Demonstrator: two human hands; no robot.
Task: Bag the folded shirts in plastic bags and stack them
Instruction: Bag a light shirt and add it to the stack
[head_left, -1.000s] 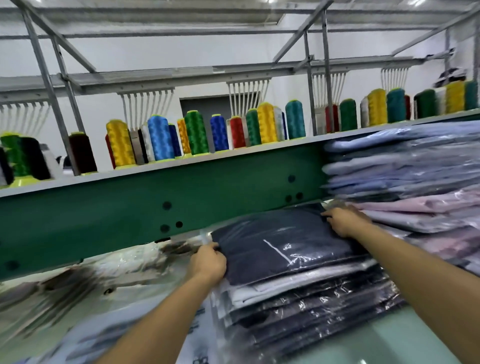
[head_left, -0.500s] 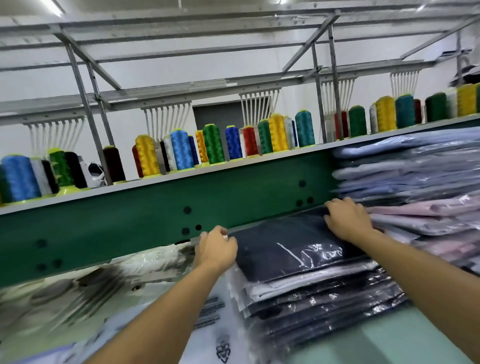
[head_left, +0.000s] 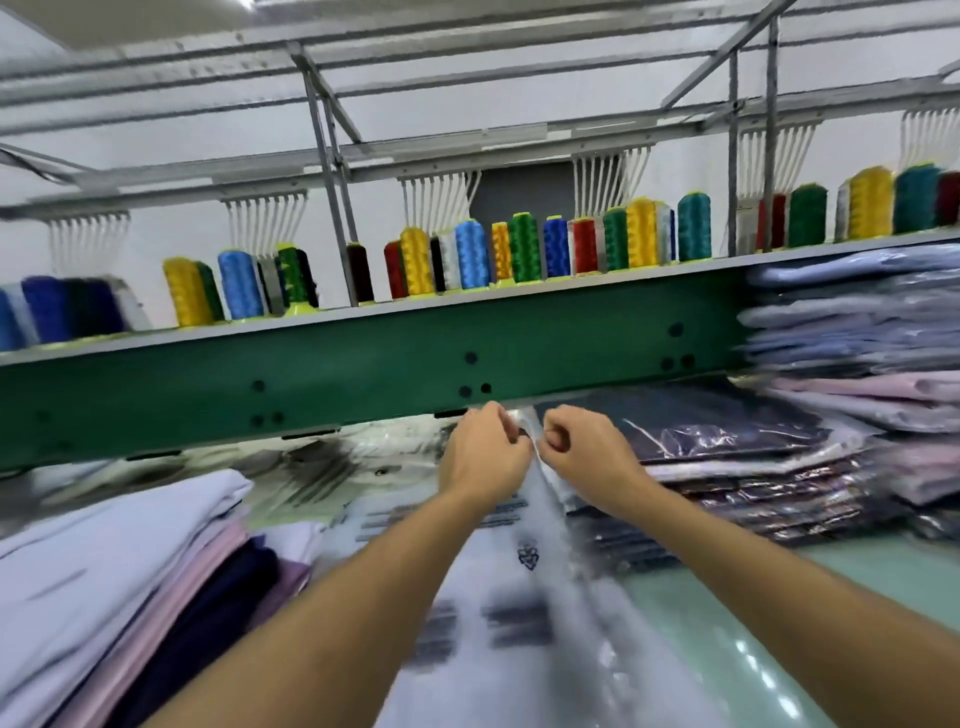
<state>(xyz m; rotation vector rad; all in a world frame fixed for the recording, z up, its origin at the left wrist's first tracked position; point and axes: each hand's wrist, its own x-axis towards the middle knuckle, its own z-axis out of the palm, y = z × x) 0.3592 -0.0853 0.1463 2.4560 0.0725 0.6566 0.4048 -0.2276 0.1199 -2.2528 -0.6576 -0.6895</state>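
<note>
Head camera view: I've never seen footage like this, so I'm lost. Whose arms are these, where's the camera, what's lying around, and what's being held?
No machine here: a person wears a wide-angle camera on the head, looking forward and down, so both bare arms are theirs. The left hand and right hand meet in the middle, each pinching the top edge of a clear printed plastic bag; blur hides finer detail. At left lies a pile of unbagged folded shirts. At right sit a stack of bagged dark shirts and, beyond it, a taller stack of bagged pale shirts, on a pale green table. Thread spools line the shelf above.
</note>
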